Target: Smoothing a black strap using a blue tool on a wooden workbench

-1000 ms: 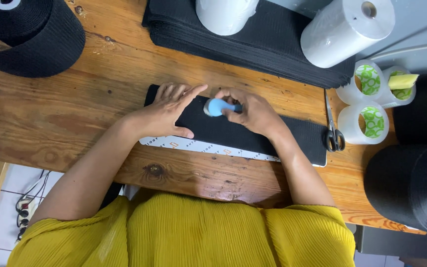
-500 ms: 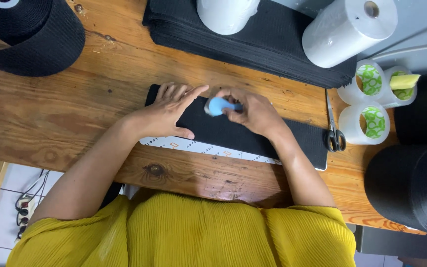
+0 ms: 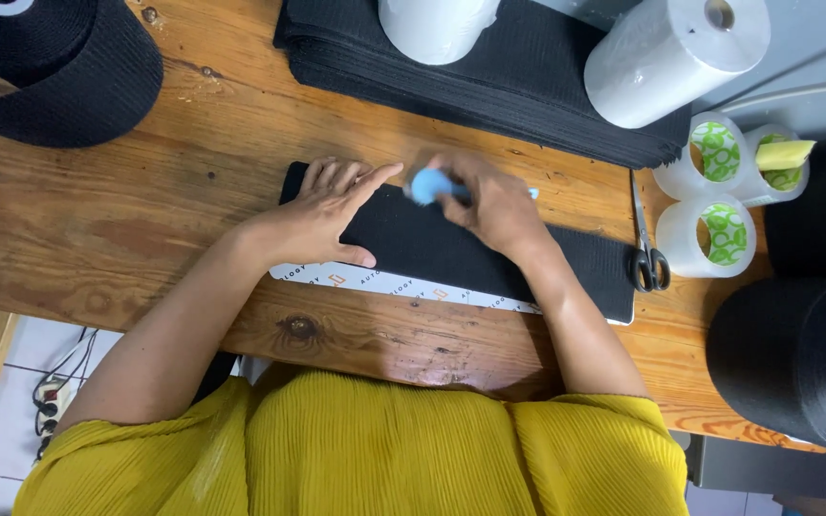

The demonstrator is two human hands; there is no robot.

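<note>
your left hand [image 3: 322,215] lies flat, palm down, on the near-left end of a black fabric strip [image 3: 451,250], fingers spread and stretched toward the right, thumb tucked along the strip's front edge; it grips nothing, only pressing the cloth to the wooden table [image 3: 97,229]. your right hand [image 3: 489,203] comes in from the other side, wrist bent, fingers curled tight around a small light-blue tool [image 3: 429,184] whose round head sits just off your left fingertips and whose thin tail pokes out past the knuckles; the hand is blurred. the strip runs left to right across the middle of the table, directly before your yellow shirt [image 3: 365,449], and rests on one white printed band [image 3: 403,285] that shows along its near edge. one pair of scissors [image 3: 646,250] lies just past the strip's right end, blades pointing away from you. beside them stand three clear tape rolls [image 3: 709,234] with green-patterned cores, one holding a yellow piece. two white rolls [image 3: 671,59] sit at the far edge on one stack of black fabric [image 3: 528,81]. three large black rolls can be counted: one at the far left [image 3: 59,67] and two at the right [image 3: 800,358], one behind the other.
</note>
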